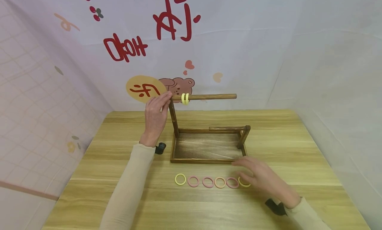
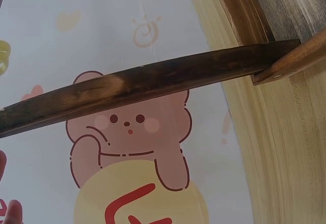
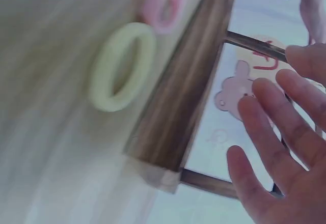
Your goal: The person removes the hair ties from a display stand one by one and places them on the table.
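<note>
A wooden rack (image 1: 206,161) stands on the table, with a tall post (image 1: 173,118) at its left and a long upper rod (image 1: 213,97). Two yellow rings (image 1: 185,98) hang on that rod near the post. My left hand (image 1: 156,112) pinches the corner where post and rod meet; the left wrist view shows only a few fingertips beside the post (image 2: 153,84). By the rack's front right corner my right hand (image 1: 264,177) hovers with fingers spread and nothing in them. It partly covers a yellow ring (image 1: 244,185), the rightmost of a row of several rings.
The row in front of the rack also has pink rings (image 1: 193,186), an orange ring (image 1: 220,187) and a yellow ring (image 1: 180,184) at its left end. A shorter, lower rod (image 1: 229,128) sits on the rack's right. Behind the table hangs a printed cloth (image 1: 238,50).
</note>
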Action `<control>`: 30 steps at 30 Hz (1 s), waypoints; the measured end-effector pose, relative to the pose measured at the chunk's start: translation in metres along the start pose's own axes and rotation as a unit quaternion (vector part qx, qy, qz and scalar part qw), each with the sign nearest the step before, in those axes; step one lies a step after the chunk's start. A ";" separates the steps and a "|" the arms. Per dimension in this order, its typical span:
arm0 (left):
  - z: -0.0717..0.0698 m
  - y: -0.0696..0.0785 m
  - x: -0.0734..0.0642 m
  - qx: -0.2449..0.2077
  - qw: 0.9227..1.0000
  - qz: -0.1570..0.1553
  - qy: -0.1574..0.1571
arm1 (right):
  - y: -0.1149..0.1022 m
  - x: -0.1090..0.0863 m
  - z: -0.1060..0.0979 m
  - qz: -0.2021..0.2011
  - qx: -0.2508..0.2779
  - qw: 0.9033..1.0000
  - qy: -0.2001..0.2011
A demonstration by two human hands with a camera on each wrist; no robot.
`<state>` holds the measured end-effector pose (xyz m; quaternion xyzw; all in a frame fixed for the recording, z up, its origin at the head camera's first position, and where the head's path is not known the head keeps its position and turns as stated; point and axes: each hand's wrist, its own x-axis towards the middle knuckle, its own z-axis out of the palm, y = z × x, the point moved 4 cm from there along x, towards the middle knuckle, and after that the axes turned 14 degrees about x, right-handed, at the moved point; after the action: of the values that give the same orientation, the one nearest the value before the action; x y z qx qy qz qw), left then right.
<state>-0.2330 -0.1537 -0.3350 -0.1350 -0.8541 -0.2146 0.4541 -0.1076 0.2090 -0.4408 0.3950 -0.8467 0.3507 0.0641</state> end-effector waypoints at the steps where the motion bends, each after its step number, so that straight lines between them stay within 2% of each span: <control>1: 0.000 0.000 0.000 0.000 1.000 0.000 0.000 | -0.002 0.003 -0.001 -0.007 0.001 1.000 0.005; 13: 0.000 0.000 0.001 0.003 1.000 0.001 -0.006 | -0.021 0.047 -0.010 -0.093 0.039 0.992 0.071; 16: 0.000 0.000 0.001 0.003 1.000 -0.002 -0.008 | -0.025 0.058 -0.013 -0.102 0.048 0.990 0.084; 23: -0.001 0.000 0.001 0.003 1.000 0.001 -0.007 | -0.036 0.083 -0.019 -0.093 0.070 0.989 0.096; 30: -0.001 0.000 0.001 0.005 1.000 0.006 0.001 | -0.046 0.107 -0.023 -0.115 0.084 0.982 0.126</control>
<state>-0.2328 -0.1548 -0.3335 -0.1375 -0.8540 -0.2073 0.4569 -0.1513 0.1366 -0.3576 0.4464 -0.7484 0.4576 0.1766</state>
